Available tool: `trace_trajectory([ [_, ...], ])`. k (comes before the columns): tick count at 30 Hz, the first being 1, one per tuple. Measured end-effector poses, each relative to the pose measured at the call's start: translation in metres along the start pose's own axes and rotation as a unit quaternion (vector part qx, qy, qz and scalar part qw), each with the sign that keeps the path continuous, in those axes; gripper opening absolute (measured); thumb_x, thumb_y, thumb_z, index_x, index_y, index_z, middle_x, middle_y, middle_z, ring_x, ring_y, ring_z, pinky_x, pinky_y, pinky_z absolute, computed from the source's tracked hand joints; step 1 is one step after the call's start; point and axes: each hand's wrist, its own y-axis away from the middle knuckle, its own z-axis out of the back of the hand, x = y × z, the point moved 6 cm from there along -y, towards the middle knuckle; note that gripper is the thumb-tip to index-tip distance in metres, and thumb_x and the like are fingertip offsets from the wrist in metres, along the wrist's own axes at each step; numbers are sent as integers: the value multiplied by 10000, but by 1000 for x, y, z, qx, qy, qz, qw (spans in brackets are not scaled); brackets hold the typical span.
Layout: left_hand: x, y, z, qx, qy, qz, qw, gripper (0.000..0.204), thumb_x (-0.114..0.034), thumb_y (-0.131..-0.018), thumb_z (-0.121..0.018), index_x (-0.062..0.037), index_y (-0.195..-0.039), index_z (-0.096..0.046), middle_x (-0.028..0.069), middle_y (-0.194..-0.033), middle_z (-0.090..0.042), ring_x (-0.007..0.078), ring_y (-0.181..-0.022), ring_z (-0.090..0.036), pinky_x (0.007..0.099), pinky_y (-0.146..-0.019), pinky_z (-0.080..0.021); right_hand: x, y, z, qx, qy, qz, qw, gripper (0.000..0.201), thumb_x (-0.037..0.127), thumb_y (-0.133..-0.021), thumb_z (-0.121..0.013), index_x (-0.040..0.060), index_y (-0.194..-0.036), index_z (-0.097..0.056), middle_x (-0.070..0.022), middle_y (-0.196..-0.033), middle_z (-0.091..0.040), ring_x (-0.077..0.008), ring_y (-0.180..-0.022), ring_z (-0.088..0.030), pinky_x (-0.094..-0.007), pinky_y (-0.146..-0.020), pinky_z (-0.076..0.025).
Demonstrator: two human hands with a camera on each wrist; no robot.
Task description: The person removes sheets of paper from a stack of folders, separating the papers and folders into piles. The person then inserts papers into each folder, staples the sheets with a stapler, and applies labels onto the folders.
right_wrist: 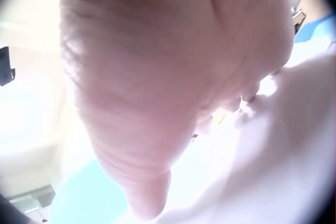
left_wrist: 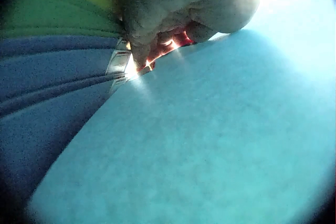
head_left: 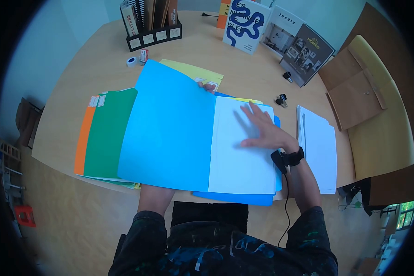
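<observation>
A blue folder [head_left: 170, 133] lies opened, its left cover raised over my left forearm. My left hand [head_left: 207, 86] is mostly hidden behind that cover, its fingertips showing at the top edge near the fold. In the left wrist view the hand [left_wrist: 184, 3] has curled fingers gripping the edge of the blue cover [left_wrist: 199, 140]. White paper [head_left: 239, 161] lies on the folder's right side. Over its upper right part, my right hand [head_left: 267, 131] is spread, fingers straight; in the right wrist view the hand [right_wrist: 173, 71] is above the white sheet [right_wrist: 231, 182].
Green [head_left: 110, 133] and orange folders [head_left: 82, 147] lie at left, more blue folders [head_left: 244, 198] underneath. A white paper stack [head_left: 319, 152] is at right. Behind are black clips [head_left: 281, 100], tape [head_left: 131, 61], a file rack [head_left: 155, 37] and upright books [head_left: 308, 53]. A chair [head_left: 377, 142] stands right.
</observation>
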Motion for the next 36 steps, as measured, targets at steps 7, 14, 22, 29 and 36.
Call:
trace_trajectory([
  [7,1,23,-27,-12,-13,-22,1000,391,-400,-1070,-404,-57,-943,-542,124,-999,-579,279,-1113,-566,378,-1081,-442,-127,-7,62,-328,125,-289,890,706,349,-839,-725,22,-1414,-476,-282,-1379,-524,-423,-1283,-505,-467,-1064,-421],
  [14,-3,-6,4,-31,-69,12,997,405,-415,-1071,-397,-64,-929,-539,116,-988,-574,257,-1068,-576,371,-1037,-461,-133,-7,58,-294,77,-315,899,454,393,-817,-733,32,-1085,-670,-189,-1009,-714,-346,-942,-699,-448,-836,-548],
  [22,2,-7,3,8,-49,-6,999,412,-423,-1071,-391,-66,-925,-537,112,-981,-571,249,-1061,-578,373,-1021,-468,-116,-13,60,-260,58,-337,903,515,413,-811,-733,4,-1117,-668,-213,-1075,-700,-345,-990,-688,-421,-860,-540],
  [29,6,4,-15,46,-19,-25,998,412,-429,-1067,-396,-68,-928,-539,117,-977,-565,250,-1055,-582,382,-1015,-476,-23,-54,55,-213,-168,-97,958,494,290,-813,-769,-39,-1164,-657,-203,-1026,-713,-298,-935,-690,-394,-863,-524],
  [36,5,-12,-3,-38,23,-40,998,215,-217,-993,-594,-68,-855,-525,81,-790,-560,279,-761,-589,385,-792,-516,13,-104,31,-190,-116,-32,974,490,249,-783,-827,-47,-1141,-671,-104,-889,-690,-162,-767,-622,-313,-750,-504],
])
